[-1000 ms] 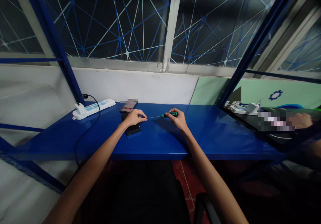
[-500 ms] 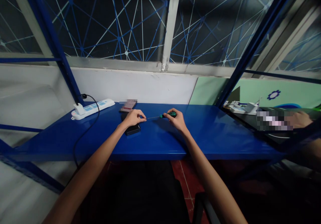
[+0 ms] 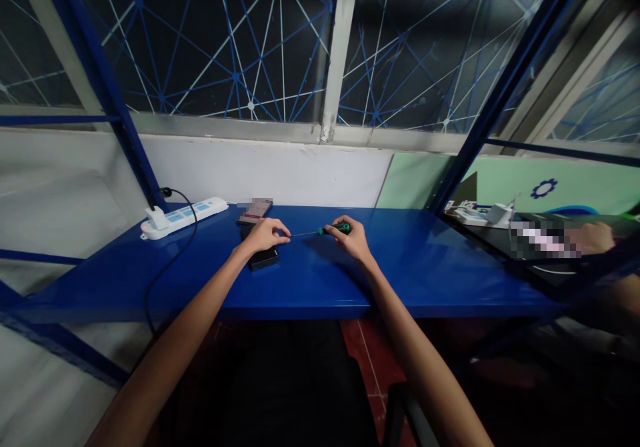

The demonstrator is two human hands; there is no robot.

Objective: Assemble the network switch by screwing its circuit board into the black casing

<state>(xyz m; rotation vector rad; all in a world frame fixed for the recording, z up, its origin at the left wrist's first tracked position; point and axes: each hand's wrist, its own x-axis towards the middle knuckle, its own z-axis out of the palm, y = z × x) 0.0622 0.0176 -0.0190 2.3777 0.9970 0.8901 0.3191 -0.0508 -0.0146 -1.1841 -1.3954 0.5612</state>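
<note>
My right hand (image 3: 353,237) is closed around the green and black handle of a screwdriver (image 3: 340,229), held above the blue tabletop. Its thin metal shaft points left, toward my left hand. The thumb and forefinger of my left hand (image 3: 270,235) are pinched together at the screwdriver's tip. Whatever sits between those fingertips is too small to make out. Below my left hand, partly covered by it, a black box-shaped item (image 3: 265,259) lies on the table. Just behind the hand lies a phone (image 3: 256,211) with its screen lit, partly blurred.
A white power strip (image 3: 187,216) with a plug and a black cable (image 3: 167,267) lies at the table's left end. Blue frame posts (image 3: 123,127) rise at both sides. To the right, another person's hand (image 3: 595,238) is over a dark neighbouring surface holding white chargers (image 3: 500,213).
Both of my hands and the screwdriver stay almost still. The whole view has shifted very slightly, and the other person's hand at the right has moved a little.
</note>
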